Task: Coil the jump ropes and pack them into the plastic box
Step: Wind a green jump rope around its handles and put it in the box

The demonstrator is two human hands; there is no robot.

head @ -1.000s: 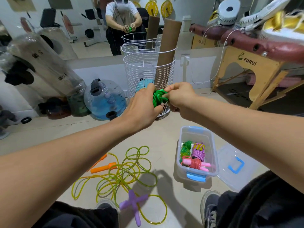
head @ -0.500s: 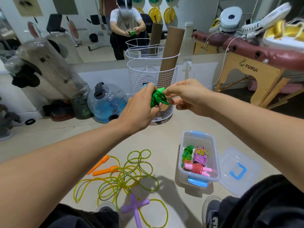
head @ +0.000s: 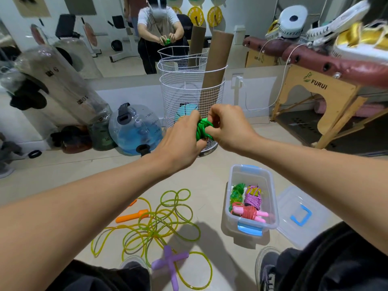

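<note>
1. Green plastic jump rope bundle (head: 202,129) sits coiled tight between my two hands, up in the air in front of the white wire basket (head: 190,95).
2. My left hand (head: 182,139) grips it, fingers curled round the coil.
3. My right hand (head: 227,125) pinches the bundle's other side, fingers bent on the cord.
4. Clear plastic box with blue latches (head: 266,179) on the floor holds three coiled ropes; its lid (head: 300,213) lies beside it.
5. Loose yellow-green rope with orange handles (head: 155,223) lies tangled on the floor.

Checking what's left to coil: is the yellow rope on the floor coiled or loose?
Loose: the yellow rope sprawls in tangled loops across the floor.
</note>
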